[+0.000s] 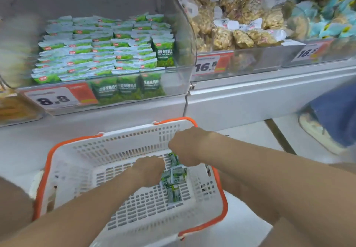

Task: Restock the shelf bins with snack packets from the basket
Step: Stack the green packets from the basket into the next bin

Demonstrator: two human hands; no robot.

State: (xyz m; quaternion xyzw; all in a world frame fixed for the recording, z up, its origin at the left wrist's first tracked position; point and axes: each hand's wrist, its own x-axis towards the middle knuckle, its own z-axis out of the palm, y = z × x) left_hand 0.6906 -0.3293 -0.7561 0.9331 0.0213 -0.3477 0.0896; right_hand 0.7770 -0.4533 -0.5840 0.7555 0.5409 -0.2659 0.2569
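Observation:
A white basket with an orange rim (81,156) sits on the floor below the shelf. Several green snack packets (174,181) lie on its bottom at the right. Both my hands reach down into the basket. My left hand (147,170) is curled, its fingers touching the left edge of the packets. My right hand (185,146) is closed just above the top packet; its fingertips are hidden, so a grip cannot be told. Above, a clear shelf bin (173,85) is packed with rows of the same green packets (104,48).
A price label reading 8.8 (55,97) fronts the green bin. To the right, a bin of pale nut bags (235,27) carries a 16.8 label (207,66). Further right are blue packets (335,15). Another person's leg and shoe (325,123) stand at the right.

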